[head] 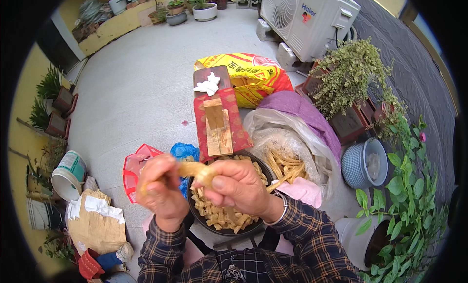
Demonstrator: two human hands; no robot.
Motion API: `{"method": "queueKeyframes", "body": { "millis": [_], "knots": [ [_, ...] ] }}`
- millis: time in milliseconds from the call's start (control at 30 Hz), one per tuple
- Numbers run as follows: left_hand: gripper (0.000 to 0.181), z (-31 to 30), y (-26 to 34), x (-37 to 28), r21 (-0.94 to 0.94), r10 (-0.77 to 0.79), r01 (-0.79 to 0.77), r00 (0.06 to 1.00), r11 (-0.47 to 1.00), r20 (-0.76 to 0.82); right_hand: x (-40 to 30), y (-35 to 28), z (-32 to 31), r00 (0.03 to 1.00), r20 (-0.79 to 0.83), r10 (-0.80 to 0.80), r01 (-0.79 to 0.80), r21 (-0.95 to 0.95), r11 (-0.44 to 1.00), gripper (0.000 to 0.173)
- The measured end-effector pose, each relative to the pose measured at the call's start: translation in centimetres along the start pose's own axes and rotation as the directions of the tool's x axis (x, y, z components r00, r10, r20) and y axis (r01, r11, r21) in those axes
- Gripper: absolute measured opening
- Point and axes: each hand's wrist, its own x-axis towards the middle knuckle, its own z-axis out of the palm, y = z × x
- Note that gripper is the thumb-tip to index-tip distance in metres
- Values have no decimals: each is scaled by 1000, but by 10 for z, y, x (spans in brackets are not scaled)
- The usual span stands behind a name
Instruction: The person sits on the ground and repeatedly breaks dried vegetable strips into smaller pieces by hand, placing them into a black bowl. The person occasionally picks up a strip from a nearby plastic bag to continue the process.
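Note:
Both hands are raised over a round dark pan [239,232] filled with short tan pieces [219,215], which look like cut dried bean curd sticks. A yellowish-tan stick [193,169] of the same kind spans the gap between my hands. My right hand [237,188] pinches its right end between thumb and fingers. My left hand [162,191], blurred by motion, grips around the left end and hides part of it. Just beyond the pan, a wooden board with an upright block [214,114] lies on a red patterned cloth [239,125] over a narrow bench.
Long tan sticks [283,166] fill an open plastic-lined sack [321,158] at right, with a pink cloth [301,191] beside it. A yellow-red printed bag [256,74] stands beyond. Red [133,166] and blue [184,150] plastic bags lie left. Crumpled white tissue [208,85] rests on the bench.

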Motion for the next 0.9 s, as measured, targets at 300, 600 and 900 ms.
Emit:
{"method": "queueKeyframes", "body": {
  "millis": [300, 600, 900],
  "knots": [
    [38, 44, -47, -40, -285, -647, 725, 688, 627, 328, 20, 43, -55, 934, -31, -357, 63, -966, 249, 12],
    [11, 42, -59, -30, 312, -165, 77, 950, 947, 266, 16, 44, -95, 879, -177, 443, -439, 66, 896, 22],
    [7, 29, -68, -32, 146, -550, 536, 762, 832, 342, 21, 31, -97, 941, -227, 250, -322, -388, 863, 12]
  ]
}}
